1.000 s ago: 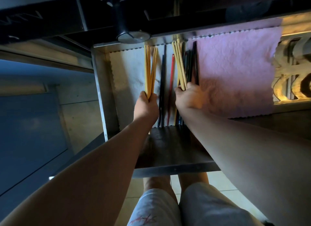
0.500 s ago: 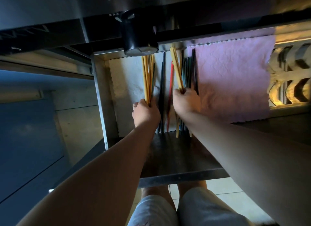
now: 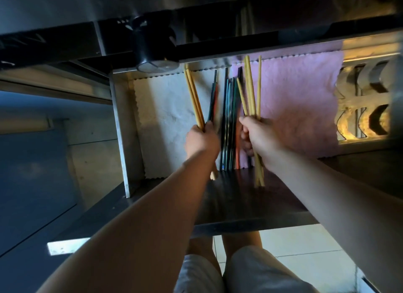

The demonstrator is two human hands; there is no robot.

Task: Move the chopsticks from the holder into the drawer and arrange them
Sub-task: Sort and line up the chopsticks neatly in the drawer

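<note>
Left hand [image 3: 201, 140]: fingers curled into a fist round a bundle of pale yellow wooden chopsticks [image 3: 193, 96]; tips fan away from the knuckles, butt ends poke out below the wrist.
Beside left thumb: one dark stick and one red stick [image 3: 213, 101] rise from the fist; gripped or only touching, cannot tell.
Right hand [image 3: 259, 138]: closed round a second bundle of yellow wooden chopsticks [image 3: 250, 90], held nearly upright, butts hanging below the palm.
Between the hands: dark, teal and red chopsticks [image 3: 229, 118] lie side by side on the floor of the drawer.
Open metal drawer [image 3: 122, 129]: both hands inside it.
Under and left of left hand: white scalloped cloth liner [image 3: 165, 122].
Behind right hand: pink textured cloth liner [image 3: 294, 107].
Beyond left hand's tips: black cylinder [image 3: 152, 50] at the drawer's far edge.
</note>
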